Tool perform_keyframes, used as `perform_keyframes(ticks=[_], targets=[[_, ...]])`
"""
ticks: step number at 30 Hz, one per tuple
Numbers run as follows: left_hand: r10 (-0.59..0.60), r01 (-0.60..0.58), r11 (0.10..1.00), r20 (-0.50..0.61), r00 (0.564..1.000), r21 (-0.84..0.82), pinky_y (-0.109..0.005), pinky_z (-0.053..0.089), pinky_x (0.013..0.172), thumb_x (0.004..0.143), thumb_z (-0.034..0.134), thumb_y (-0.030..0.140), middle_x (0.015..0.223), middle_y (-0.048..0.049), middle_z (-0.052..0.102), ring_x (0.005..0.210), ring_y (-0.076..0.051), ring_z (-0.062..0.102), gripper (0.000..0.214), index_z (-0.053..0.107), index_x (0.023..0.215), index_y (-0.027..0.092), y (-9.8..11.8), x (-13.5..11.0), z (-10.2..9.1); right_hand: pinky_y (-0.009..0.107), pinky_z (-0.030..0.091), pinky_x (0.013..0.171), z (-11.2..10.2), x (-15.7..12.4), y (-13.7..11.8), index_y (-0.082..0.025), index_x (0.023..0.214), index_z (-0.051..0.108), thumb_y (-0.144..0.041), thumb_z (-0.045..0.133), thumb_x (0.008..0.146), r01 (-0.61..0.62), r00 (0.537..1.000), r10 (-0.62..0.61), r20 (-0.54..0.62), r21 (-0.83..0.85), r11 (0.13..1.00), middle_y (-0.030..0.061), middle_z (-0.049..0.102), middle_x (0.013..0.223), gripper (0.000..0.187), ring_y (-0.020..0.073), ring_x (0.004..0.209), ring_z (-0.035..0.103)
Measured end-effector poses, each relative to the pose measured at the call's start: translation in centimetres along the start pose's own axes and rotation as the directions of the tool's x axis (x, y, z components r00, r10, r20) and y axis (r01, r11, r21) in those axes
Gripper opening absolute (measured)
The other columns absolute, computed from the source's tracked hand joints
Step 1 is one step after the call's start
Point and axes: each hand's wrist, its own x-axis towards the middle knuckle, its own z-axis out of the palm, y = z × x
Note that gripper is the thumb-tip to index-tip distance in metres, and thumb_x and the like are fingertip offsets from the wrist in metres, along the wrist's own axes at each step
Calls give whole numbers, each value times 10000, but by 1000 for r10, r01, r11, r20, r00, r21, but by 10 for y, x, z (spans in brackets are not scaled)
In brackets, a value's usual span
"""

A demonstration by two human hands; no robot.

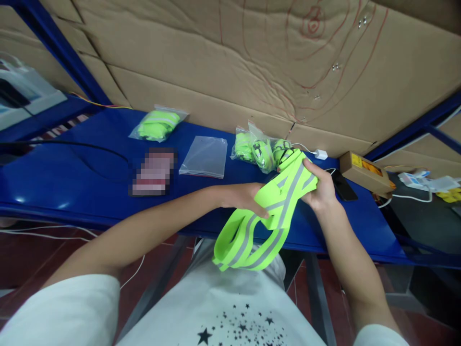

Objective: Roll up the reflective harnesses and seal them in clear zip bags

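Note:
Between my hands is a neon yellow-green reflective strap [288,202] with a grey stripe, its loose loops hanging over the table's front edge toward my lap. My right hand [321,188] grips its upper right end, thumb on top. My left hand [247,197] is closed on the folds from the left, some of its fingers hidden behind the band. Black buckle parts show at the strap's far end. Just beyond it lie several clear bags [262,153] of similar green straps.
A blue table [90,168] holds a stack of clear zip bags [204,156], a bagged green strap [158,125] and a blurred-out item [154,172]. At the right are a black phone [344,185], a white charger plug [320,154] and a cardboard box [365,173]. Cardboard panels [180,57] line the back.

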Motion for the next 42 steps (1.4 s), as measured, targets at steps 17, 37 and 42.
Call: perform_keyframes(ticks=[17, 37, 42], targets=[[815, 280, -17, -149, 560, 960, -477, 510, 1029, 922, 726, 261, 1309, -158, 624, 1207, -314, 615, 409, 607, 1308, 195, -16, -57, 92, 509, 636, 996, 0, 28, -17, -236, 1074, 742, -480, 763, 847, 314, 946, -286, -155, 210, 926, 74, 794, 1157, 334, 338, 1231, 711], [267, 499, 579, -728, 632, 645, -369, 498, 828, 913, 697, 417, 819, 8, 659, 843, -228, 636, 278, 646, 1121, 240, -48, -114, 55, 514, 638, 989, -4, 26, -10, -238, 1172, 746, -433, 783, 822, 167, 985, -152, -77, 280, 945, 52, 821, 1065, 402, 334, 1109, 767], [296, 411, 570, -645, 705, 711, -513, 468, 1075, 872, 774, 378, 1322, -86, 631, 1248, -321, 607, 439, 626, 1272, 274, -18, -119, 59, 510, 634, 998, -1, 15, -17, -232, 1141, 759, -462, 805, 815, 225, 974, -213, -73, 261, 939, 59, 822, 1071, 402, 344, 1105, 770]])
